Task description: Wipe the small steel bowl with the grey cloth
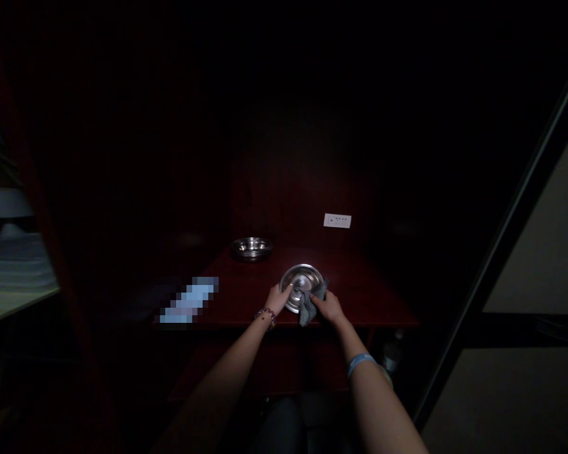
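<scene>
A round, shiny metal plate is tilted up over the front part of a dark red table. My left hand grips its left rim, with the thumb over the inner side. In my right hand is a grey cloth, pressed against the plate's lower right side. Part of the cloth hangs below the rim. The fingers behind the plate and cloth are hidden. Farther back on the left of the table stands a stack of similar metal plates.
A white socket panel is on the back wall. At the table's left front lies a pixelated bright patch. A bottle stands low at the right, below the tabletop. Stacked clear trays or lids sit on a surface at far left.
</scene>
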`<state>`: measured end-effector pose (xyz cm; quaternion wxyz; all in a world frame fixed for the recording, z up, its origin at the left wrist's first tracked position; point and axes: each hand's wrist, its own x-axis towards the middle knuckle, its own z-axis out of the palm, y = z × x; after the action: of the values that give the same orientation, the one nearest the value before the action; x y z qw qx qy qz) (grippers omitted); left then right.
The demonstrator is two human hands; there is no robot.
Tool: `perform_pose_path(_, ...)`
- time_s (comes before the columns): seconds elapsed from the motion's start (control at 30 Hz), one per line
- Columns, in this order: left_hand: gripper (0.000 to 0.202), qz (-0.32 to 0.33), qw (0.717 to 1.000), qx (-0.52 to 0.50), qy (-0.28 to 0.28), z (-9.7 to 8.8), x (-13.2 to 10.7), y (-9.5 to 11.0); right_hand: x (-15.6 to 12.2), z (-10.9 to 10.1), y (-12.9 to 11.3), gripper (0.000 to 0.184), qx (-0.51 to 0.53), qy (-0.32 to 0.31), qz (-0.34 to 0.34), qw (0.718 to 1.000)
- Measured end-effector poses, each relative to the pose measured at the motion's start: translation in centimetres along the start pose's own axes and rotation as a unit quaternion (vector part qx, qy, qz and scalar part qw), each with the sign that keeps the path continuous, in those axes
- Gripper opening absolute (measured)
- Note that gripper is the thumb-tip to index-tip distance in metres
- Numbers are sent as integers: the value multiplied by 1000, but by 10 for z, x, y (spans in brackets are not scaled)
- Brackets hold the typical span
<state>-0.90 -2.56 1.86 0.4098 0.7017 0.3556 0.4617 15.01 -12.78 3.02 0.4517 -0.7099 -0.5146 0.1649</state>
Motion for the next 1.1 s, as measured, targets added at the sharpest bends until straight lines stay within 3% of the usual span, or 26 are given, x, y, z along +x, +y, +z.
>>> perform_pose_path(0.23,39,24,999,10,-27,-1,-2,0,0,0,0,32,10,-9,-4,1000)
perform_pose_path(0.63,33,15,1000,8,-4,1,0,-5,2,2,5,33,2,-2,-10,1000)
perform_pose_path(0.87,45,35,998,-11,-43,0,-2,0,2,1,3,34,5,-5,-1,1000)
perform_pose_path(1.1,39,31,999,15,-23,0,0,-7,0,0,-1,32,5,-6,-2,1000)
